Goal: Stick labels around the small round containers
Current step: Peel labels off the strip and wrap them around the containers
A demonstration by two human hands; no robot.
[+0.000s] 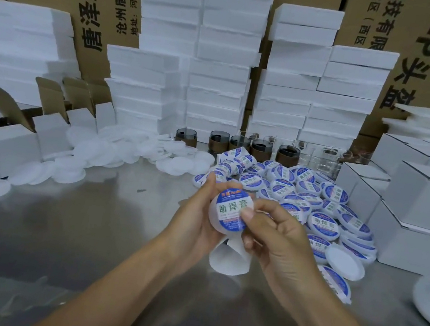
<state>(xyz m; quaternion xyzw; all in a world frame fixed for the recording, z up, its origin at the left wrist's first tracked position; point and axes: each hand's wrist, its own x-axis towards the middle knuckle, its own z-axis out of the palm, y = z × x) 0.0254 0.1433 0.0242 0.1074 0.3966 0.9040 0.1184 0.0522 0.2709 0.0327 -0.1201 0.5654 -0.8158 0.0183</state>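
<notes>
Container (pixel 212 217) is held above the table (pixel 69 238), centre frame, gripped in the left hand (pixel 197 216) with fingers curled round its side. Its top face is turned toward the camera. Label (pixel 232 208), blue and white with green text, is seen on that face. The label's right edge is pinched by the right hand (pixel 277 240) between thumb and index finger; the other fingers are curled in. A white paper strip (pixel 229 261) hangs below both hands; which hand holds it cannot be told. A pile of labelled containers (pixel 314 201) is heaped just right of the hands. White discs (pixel 114 152) are scattered at left. Foam slabs (pixel 218 79) are stacked behind, white boxes (pixel 421 201) at right.
</notes>
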